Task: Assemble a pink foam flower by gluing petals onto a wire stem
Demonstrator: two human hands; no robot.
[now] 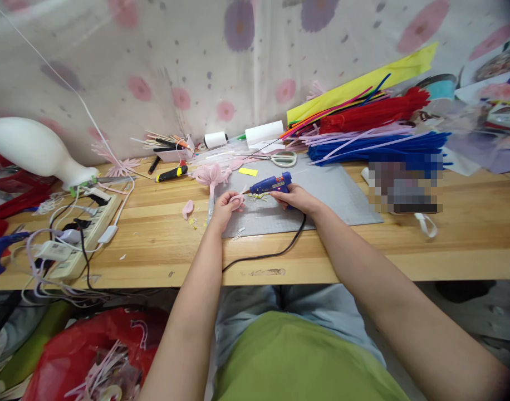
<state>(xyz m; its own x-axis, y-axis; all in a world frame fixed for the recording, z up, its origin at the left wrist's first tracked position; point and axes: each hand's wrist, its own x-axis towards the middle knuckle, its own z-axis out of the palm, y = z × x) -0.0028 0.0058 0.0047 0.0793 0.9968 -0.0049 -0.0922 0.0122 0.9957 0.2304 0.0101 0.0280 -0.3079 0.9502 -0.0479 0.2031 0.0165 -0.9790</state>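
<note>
My right hand [295, 197] grips a blue hot glue gun [270, 184] over the grey mat [322, 189], nozzle pointing left. My left hand [225, 205] pinches a small pink pipe-cleaner petal [239, 201] right at the nozzle tip. A pink pipe-cleaner flower [211, 174] lies just behind my left hand. The gun's black cord [271, 253] trails off the table's front edge. Yellow scraps lie under the gun.
Bundles of blue, red and pink pipe cleaners [376, 133] pile up at the back right. Scissors [280, 159], white rolls [263, 133], a black-yellow cutter [171, 174] sit behind. A power strip [88, 234] with cables and a white vase shape [33, 150] are left. A red bag [83, 356] is below.
</note>
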